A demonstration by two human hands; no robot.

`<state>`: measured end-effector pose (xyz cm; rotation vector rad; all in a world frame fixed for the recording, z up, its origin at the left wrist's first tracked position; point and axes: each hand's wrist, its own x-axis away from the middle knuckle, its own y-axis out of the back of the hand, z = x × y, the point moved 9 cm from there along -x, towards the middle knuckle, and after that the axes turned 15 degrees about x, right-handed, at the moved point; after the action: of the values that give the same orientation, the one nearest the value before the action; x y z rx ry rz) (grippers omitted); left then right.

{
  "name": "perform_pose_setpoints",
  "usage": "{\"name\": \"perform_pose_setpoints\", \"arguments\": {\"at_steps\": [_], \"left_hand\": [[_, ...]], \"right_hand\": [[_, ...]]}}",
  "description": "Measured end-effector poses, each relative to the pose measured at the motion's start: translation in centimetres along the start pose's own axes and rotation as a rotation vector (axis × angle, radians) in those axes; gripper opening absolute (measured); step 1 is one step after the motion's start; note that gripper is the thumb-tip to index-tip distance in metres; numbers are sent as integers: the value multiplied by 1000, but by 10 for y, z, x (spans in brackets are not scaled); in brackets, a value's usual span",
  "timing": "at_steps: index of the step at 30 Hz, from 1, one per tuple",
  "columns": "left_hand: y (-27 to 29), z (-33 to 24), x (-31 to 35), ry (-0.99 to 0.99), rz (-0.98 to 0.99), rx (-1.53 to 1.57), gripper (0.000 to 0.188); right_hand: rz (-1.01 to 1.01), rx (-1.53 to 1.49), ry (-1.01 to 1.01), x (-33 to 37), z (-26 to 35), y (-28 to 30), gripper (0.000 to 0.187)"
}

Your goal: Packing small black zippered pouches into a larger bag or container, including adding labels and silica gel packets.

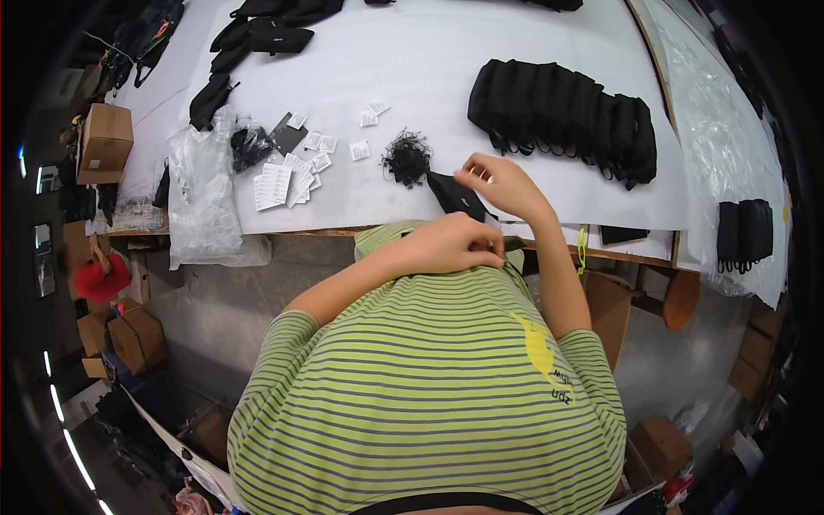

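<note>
Close to my body at the table's near edge, my left hand [459,242] is closed, its fingers curled together in a pinch. Whatever it grips is too small or too hidden to name. A black fabric pouch [457,196] lies at the edge just beyond it. Raised over that pouch, my right hand [505,187] has bent fingers drawn toward the thumb; anything held between them cannot be made out. A tangled heap of short black cords [406,158] lies to the left of the pouch, with white paper tags [273,186] spread farther left.
A row of black pouches [558,107] stands at the back right, and more black pouches [279,36] are piled at the far left. Clear plastic bags [202,184] hang over the near left edge. Plastic sheeting [699,77] covers the right side, with black pouches [745,232] on it.
</note>
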<state>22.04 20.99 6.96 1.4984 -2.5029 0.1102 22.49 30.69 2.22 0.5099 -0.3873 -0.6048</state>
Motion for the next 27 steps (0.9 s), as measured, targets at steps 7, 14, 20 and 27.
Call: {"name": "perform_pose_setpoints", "arguments": {"at_steps": [7,14,20,27], "left_hand": [[-10,-8,-9,-64,18,75,13],[75,10,26,-314,-579,-404,30],[68,-22,37,-541,-597,-700,31],[70,-41,48,-653,-602,-769,29]], "right_hand": [[347,644,-8,0,-32,-49,31],[-11,378,-33,41,23,29,10],[-114,353,6,58,61,56,12],[-261,258,125,69,85,63,9]]}}
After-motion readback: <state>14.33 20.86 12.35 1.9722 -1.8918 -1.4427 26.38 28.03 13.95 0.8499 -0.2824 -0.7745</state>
